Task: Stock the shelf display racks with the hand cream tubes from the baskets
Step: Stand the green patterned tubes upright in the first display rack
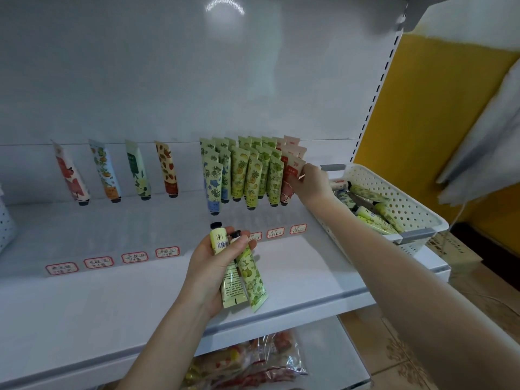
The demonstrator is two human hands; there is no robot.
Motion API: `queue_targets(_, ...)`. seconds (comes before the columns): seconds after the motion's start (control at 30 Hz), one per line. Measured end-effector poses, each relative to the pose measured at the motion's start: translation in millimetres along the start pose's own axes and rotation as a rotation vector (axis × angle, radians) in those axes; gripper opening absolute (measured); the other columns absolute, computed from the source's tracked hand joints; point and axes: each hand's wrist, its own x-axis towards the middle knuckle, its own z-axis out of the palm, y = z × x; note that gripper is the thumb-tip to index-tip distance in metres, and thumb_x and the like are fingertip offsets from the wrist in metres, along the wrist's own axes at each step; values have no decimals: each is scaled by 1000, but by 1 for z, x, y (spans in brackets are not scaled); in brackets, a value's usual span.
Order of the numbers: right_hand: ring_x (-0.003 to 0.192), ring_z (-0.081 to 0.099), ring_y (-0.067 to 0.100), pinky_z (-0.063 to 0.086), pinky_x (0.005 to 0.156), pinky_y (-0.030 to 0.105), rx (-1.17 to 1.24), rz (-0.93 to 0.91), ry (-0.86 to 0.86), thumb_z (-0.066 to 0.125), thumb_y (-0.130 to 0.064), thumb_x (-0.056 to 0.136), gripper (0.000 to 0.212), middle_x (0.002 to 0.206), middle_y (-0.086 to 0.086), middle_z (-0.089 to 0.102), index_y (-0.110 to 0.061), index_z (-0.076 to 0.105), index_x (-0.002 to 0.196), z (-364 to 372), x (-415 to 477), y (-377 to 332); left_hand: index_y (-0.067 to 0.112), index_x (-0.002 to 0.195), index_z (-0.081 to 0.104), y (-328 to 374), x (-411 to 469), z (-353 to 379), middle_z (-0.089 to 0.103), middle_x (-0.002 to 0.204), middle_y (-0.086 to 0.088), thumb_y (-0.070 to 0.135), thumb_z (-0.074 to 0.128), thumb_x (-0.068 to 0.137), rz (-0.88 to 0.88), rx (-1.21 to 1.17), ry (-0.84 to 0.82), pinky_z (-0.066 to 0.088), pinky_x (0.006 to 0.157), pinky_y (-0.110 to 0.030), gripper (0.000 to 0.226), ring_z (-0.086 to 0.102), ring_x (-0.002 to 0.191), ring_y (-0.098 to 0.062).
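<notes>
Head view: the right hand (311,182) is at the rightmost row of the display rack (242,170), fingers pinching the crimped top of the front pink tube (291,175). The left hand (216,266) hangs over the shelf (295,280) front, curled round two spare tubes (247,280) with caps toward the rack: one pale yellow with its barcode side up, one green-printed.

Step in hand, as I judge it: seat the pink tube in its row.
- Keep the pinch on the crimp and lower the tube cap-first.
- Match the lean of the tubes behind it, print facing out.
- Check it against the price labels (298,229) below before letting go.

Surroundings:
- The white basket (422,218) sits on the right end of the shelf, just beside the right forearm. More loose tubes (368,218) lie in it.
- Four single tubes (138,170) lean well apart to the left, each above a handwritten label.
- Wrapped packets (253,358) lie on the shelf below.

Obstacles: the filled rows are packed tight. The green row touches the pink one, so a knuckle could tip a neighbour. The basket rim crowds the wrist.
</notes>
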Motion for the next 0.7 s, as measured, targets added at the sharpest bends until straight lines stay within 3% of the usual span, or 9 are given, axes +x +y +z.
queue_targets(0.1,72,52,25,34,49,25,26,-7,-21,47,-16,92,20,80,8,59,-1,58,88,-3,-4,0,9,98,57,0,-1,1,71,92,-11,0,62,82,-2,-11,-2,55,51,-27,20,71,70,-16)
queue_targets(0.33,91,61,29,48,73,35,69,12,-35,53,-20,90,25,99,15,67,0,62,101,-1,-6,4,11,98,57,-1,-1,1,72,90,-9,1,64,81,0,-8,1,56,52,-28,21,72,73,-17)
queue_targets(0.6,93,60,27,36,64,27,68,68,-57,59,-28,88,31,104,13,66,-1,61,103,3,-1,11,10,100,57,-2,-2,2,71,91,-10,1,63,81,3,1,-4,55,52,-28,22,72,73,-17)
queue_targets(0.7,89,59,28,34,59,28,70,61,-49,54,-22,91,20,102,14,66,-2,55,95,3,-2,9,9,102,57,-2,-2,2,72,90,-9,1,63,81,2,-2,-10,56,52,-27,23,72,73,-17)
